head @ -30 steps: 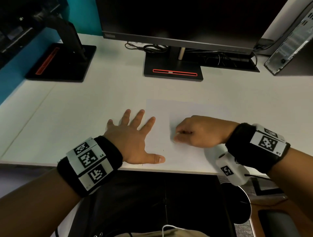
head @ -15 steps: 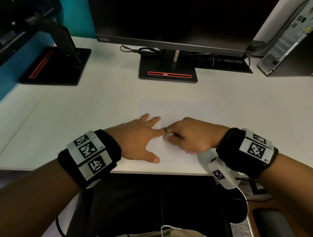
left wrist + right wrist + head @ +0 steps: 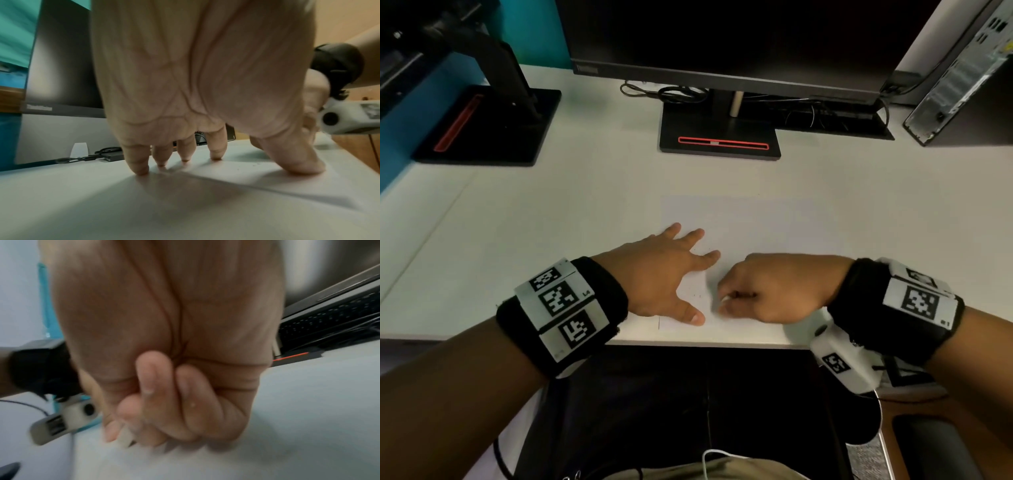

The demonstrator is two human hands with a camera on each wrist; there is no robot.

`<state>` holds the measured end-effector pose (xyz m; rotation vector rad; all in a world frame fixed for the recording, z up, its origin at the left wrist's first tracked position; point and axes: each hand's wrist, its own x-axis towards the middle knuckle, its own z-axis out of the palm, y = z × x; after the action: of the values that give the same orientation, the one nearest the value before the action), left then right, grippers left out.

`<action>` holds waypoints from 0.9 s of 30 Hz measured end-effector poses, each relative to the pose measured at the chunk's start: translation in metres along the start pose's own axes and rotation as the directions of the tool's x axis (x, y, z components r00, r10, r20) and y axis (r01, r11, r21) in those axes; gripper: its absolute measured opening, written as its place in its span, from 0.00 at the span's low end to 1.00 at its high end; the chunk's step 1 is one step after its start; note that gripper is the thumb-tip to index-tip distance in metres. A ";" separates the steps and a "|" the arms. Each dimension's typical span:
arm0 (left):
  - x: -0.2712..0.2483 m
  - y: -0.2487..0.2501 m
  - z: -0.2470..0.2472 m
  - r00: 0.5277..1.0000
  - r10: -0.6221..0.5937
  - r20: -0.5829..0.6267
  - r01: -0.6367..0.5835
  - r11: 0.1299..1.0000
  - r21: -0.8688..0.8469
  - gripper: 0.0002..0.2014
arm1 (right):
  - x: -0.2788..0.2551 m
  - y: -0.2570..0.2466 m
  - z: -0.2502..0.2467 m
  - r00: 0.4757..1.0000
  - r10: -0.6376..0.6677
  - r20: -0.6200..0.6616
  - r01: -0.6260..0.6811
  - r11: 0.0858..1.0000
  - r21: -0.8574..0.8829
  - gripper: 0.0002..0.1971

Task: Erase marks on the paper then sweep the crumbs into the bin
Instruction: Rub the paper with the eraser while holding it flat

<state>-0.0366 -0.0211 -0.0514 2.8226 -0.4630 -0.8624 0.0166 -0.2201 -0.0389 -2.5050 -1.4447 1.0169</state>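
A white sheet of paper (image 3: 750, 226) lies on the white desk near its front edge. My left hand (image 3: 671, 270) lies flat with fingers spread and presses on the paper's left part; its fingertips (image 3: 141, 168) and thumb touch the sheet (image 3: 257, 177). My right hand (image 3: 763, 291) is curled beside it and pinches a small white eraser (image 3: 725, 298) against the paper. In the right wrist view the eraser (image 3: 125, 438) pokes out below the curled fingers. Small dark specks (image 3: 698, 296) lie on the paper between the hands. No bin can be made out.
A black monitor on a stand (image 3: 719, 137) is at the back centre, with cables behind it. A second monitor base (image 3: 486, 126) sits at the back left, a computer case (image 3: 962, 75) at the back right. The desk's front edge (image 3: 688, 342) runs just below my hands.
My left hand shifted right onto the paper's left part, then spread flat. My right hand with the eraser moved toward the left and nearer the front edge, beside the left thumb.
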 end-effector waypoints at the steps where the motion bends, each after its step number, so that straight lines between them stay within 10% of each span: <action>1: 0.000 0.000 0.000 1.000 -0.003 -0.003 0.003 1.000 0.004 0.51 | -0.001 0.005 -0.004 1.000 0.018 -0.017 -0.018 1.000 0.003 0.19; 27: -0.004 0.002 0.000 0.999 -0.020 -0.030 0.019 0.999 -0.034 0.50 | 0.000 -0.003 0.010 0.994 0.016 -0.108 -0.006 0.996 0.094 0.21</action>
<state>-0.0405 -0.0214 -0.0491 2.8100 -0.4137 -0.8213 0.0084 -0.2215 -0.0458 -2.4635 -1.3237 0.9122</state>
